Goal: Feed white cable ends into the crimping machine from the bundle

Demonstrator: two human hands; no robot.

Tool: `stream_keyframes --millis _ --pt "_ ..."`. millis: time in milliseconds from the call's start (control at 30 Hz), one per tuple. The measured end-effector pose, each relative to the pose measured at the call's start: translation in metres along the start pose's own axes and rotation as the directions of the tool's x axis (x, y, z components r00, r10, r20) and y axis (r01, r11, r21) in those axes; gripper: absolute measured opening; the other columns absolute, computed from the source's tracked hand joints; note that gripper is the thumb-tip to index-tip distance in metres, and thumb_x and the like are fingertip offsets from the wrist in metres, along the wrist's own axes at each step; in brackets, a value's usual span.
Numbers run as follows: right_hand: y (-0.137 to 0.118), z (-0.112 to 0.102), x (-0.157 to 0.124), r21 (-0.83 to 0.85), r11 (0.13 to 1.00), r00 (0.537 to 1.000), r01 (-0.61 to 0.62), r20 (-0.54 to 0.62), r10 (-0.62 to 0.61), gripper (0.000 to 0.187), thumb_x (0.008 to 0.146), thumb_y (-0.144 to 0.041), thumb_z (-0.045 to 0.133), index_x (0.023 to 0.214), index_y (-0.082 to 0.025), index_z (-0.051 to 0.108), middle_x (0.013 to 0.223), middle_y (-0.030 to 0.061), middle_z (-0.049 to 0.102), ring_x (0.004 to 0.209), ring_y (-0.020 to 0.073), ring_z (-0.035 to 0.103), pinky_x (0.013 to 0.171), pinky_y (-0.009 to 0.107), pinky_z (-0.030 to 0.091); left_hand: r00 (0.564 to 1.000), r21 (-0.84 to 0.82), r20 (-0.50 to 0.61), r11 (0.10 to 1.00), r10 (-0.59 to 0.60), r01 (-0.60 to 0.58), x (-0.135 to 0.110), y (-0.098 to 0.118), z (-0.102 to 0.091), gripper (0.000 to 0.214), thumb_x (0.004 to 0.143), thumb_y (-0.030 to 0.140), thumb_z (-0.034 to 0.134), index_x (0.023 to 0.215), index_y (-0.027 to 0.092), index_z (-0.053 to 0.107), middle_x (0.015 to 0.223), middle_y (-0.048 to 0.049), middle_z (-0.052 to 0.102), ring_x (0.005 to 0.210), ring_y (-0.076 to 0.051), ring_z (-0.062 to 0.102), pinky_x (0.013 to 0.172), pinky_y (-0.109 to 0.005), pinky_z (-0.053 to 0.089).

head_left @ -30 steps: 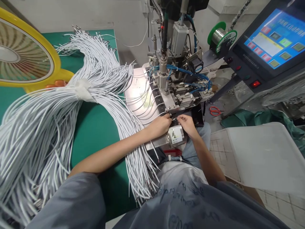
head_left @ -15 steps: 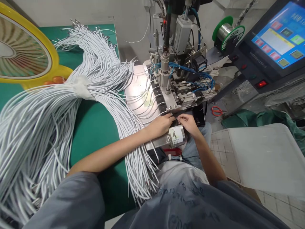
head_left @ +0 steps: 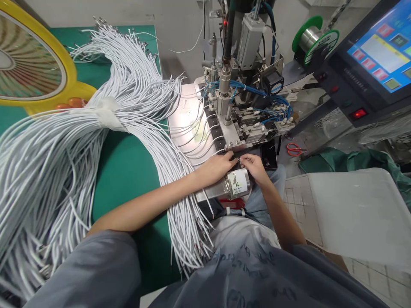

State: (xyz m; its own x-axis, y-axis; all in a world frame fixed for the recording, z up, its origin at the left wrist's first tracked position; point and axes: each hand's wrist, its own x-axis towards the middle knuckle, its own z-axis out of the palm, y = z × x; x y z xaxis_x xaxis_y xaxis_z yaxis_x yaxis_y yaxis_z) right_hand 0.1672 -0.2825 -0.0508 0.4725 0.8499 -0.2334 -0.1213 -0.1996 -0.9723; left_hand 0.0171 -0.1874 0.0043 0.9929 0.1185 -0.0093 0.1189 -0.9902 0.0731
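My left hand (head_left: 217, 166) and my right hand (head_left: 254, 164) meet at the front edge of a small soldering machine (head_left: 244, 115). Both pinch the tip of a thin white cable (head_left: 210, 154) between them. Several more white cable ends lie in the slots of the machine's black fixture (head_left: 214, 130). A huge bundle of white cables (head_left: 64, 145), taped together at one point, spreads over the green table (head_left: 128, 171) to my left. A metal cylinder with a label (head_left: 238, 183) sits just below my hands.
A touch-screen control panel (head_left: 379, 55) stands at the right, a green solder spool (head_left: 313, 36) behind the machine. Red scissors (head_left: 293, 149) lie right of the machine. A white plastic bin (head_left: 349, 209) is at my right, a yellow fan (head_left: 28, 64) at far left.
The hands stay at the same spot, with fingers shifting slightly on the cable tip. The camera has tilted a little, so the scene sits lower and further right.
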Motion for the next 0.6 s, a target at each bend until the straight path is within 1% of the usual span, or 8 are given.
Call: stream_keyframes --millis 100,167,300,367,433,500,567,600 --pt "0.000 0.001 0.002 -0.023 1.000 0.999 0.016 -0.029 -0.017 0.025 0.062 -0.041 0.064 0.068 -0.016 0.059 0.059 -0.0015 0.056 0.052 0.0099 0.051 0.047 0.022 0.038 1.000 0.011 -0.011 1.000 0.009 -0.008 0.000 0.000 0.001 0.034 0.086 0.005 0.036 0.112 0.012 0.056 0.094 -0.0089 0.052 0.068 -0.015 0.059 0.054 -0.026 0.043" --pt "-0.001 0.001 0.003 -0.064 0.998 1.000 0.020 -0.016 -0.021 0.027 0.063 -0.043 0.064 0.067 -0.017 0.057 0.060 -0.0015 0.055 0.053 0.0103 0.051 0.047 0.022 0.038 1.000 0.030 -0.008 0.999 0.017 -0.017 0.000 0.000 0.001 0.034 0.086 0.005 0.037 0.113 0.012 0.056 0.094 -0.0090 0.052 0.068 -0.015 0.060 0.054 -0.026 0.043" --pt "-0.001 0.001 0.005 -0.128 0.992 0.998 0.015 0.066 -0.006 0.030 0.068 -0.047 0.059 0.063 -0.018 0.052 0.054 -0.0033 0.049 0.046 0.0084 0.043 0.044 0.022 0.032 1.000 0.065 0.006 0.998 0.013 -0.014 -0.001 0.002 0.000 0.035 0.087 0.006 0.038 0.118 0.011 0.053 0.097 -0.0104 0.052 0.069 -0.015 0.060 0.056 -0.026 0.044" --pt "0.000 0.002 0.006 -0.139 0.990 0.995 0.027 0.103 -0.013 0.034 0.070 -0.050 0.057 0.059 -0.020 0.047 0.049 -0.0051 0.044 0.043 0.0077 0.038 0.043 0.022 0.029 1.000 0.073 0.009 0.997 0.004 -0.004 -0.002 0.004 -0.003 0.035 0.087 0.006 0.039 0.118 0.010 0.053 0.098 -0.0114 0.053 0.070 -0.015 0.061 0.055 -0.026 0.043" --pt "0.001 0.003 0.007 -0.154 0.987 0.992 0.047 0.124 -0.028 0.036 0.071 -0.051 0.055 0.057 -0.021 0.043 0.046 -0.0069 0.037 0.042 0.0076 0.034 0.043 0.023 0.027 1.000 0.083 0.026 0.996 -0.016 0.014 -0.004 0.005 -0.008 0.030 0.085 0.005 0.041 0.108 0.009 0.059 0.092 -0.0112 0.056 0.069 -0.017 0.061 0.054 -0.026 0.042" --pt "0.004 0.003 0.009 -0.175 0.982 0.991 0.066 0.129 -0.044 0.035 0.072 -0.050 0.054 0.057 -0.021 0.043 0.045 -0.0077 0.034 0.042 0.0079 0.032 0.044 0.023 0.026 0.997 0.095 0.055 0.994 -0.054 0.049 -0.006 0.007 -0.013 0.022 0.083 0.004 0.043 0.088 0.009 0.064 0.081 -0.0102 0.058 0.066 -0.019 0.060 0.051 -0.027 0.039" --pt "0.005 0.002 0.011 -0.206 0.975 0.992 0.086 0.113 -0.064 0.032 0.073 -0.046 0.053 0.057 -0.021 0.043 0.045 -0.0075 0.035 0.043 0.0084 0.032 0.045 0.023 0.027 0.993 0.102 0.076 0.991 -0.095 0.087 -0.007 0.008 -0.017 0.021 0.080 0.003 0.045 0.073 0.010 0.063 0.073 -0.0093 0.058 0.063 -0.020 0.060 0.048 -0.028 0.035" --pt "0.005 0.001 0.011 -0.224 0.970 0.993 0.096 0.094 -0.076 0.030 0.074 -0.044 0.052 0.057 -0.021 0.044 0.046 -0.0071 0.036 0.044 0.0088 0.033 0.046 0.024 0.027 0.991 0.102 0.078 0.989 -0.110 0.102 -0.008 0.008 -0.018 0.021 0.079 0.002 0.045 0.071 0.010 0.063 0.072 -0.0092 0.058 0.062 -0.020 0.060 0.047 -0.028 0.033"
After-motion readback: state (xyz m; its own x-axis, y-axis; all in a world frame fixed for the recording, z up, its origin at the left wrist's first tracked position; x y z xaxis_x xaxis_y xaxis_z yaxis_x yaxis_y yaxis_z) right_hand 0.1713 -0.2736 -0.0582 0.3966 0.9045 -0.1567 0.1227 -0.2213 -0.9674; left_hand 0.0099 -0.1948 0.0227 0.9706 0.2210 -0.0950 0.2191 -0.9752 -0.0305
